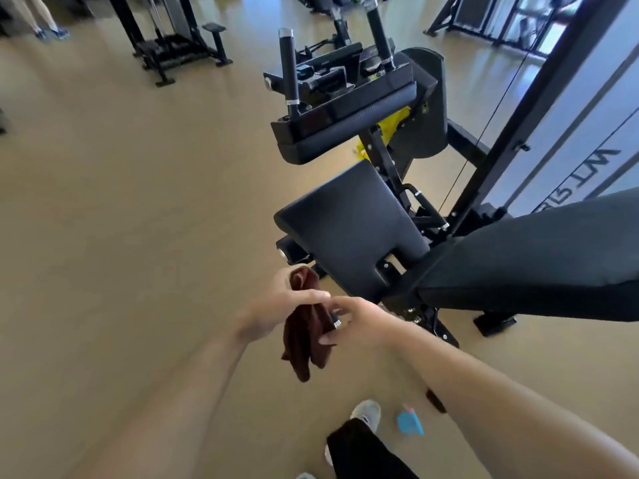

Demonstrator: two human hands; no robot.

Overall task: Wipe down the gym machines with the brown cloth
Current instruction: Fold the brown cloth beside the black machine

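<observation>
The brown cloth (304, 333) hangs bunched between both hands, just in front of a black gym machine. My left hand (276, 305) grips its upper part, with a fold sticking up above the thumb. My right hand (352, 323), wearing a ring, pinches the cloth's right side lower down. The machine's black seat pad (349, 226) is right beyond the hands. A padded arm rest (345, 115) with two upright handles stands above it, and a long black pad (536, 257) runs off to the right.
Tan floor spreads to the left. Another black machine (179, 39) stands at the far back, with a person's legs (38, 19) at the top left. A blue object (409, 423) lies on the floor by my shoe (368, 411).
</observation>
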